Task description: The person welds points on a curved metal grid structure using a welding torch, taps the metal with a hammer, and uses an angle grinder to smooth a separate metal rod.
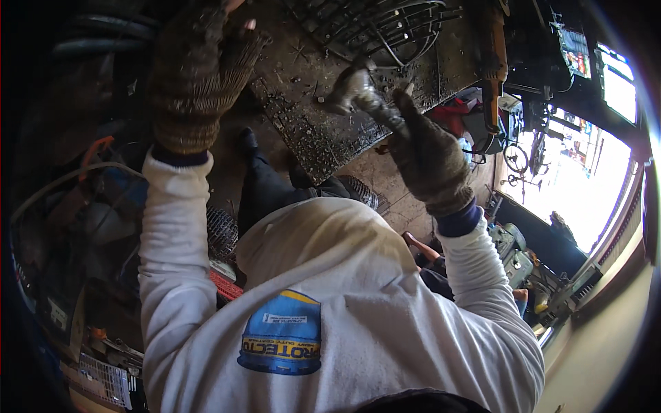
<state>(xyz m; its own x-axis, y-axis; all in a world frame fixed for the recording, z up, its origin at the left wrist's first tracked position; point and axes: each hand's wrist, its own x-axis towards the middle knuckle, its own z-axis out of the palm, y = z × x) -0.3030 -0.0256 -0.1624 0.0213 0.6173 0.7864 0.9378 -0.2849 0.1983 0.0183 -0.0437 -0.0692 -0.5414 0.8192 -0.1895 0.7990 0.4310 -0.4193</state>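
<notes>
My right hand (434,162), in a dirty brown knitted glove, is closed round the handle of a hammer (358,89). The hammer's metal head is smeared by motion and hangs above the corner of a dark metal worktable (313,131). Up at the left, my left hand (196,86) wears a matching glove with bare fingertips. Its thumb stands apart and the fingers reach toward the top edge, partly cut off and in shadow. Nothing held shows in it. Small bits of debris lie scattered over the tabletop between my hands.
A frame of bent metal bars (385,27) lies on the table's far part. An orange-brown power tool (494,69) hangs at its right side. Metal machinery (513,255) stands to the right, a bicycle (516,158) beyond. Cables and an orange piece (96,155) clutter the dark left.
</notes>
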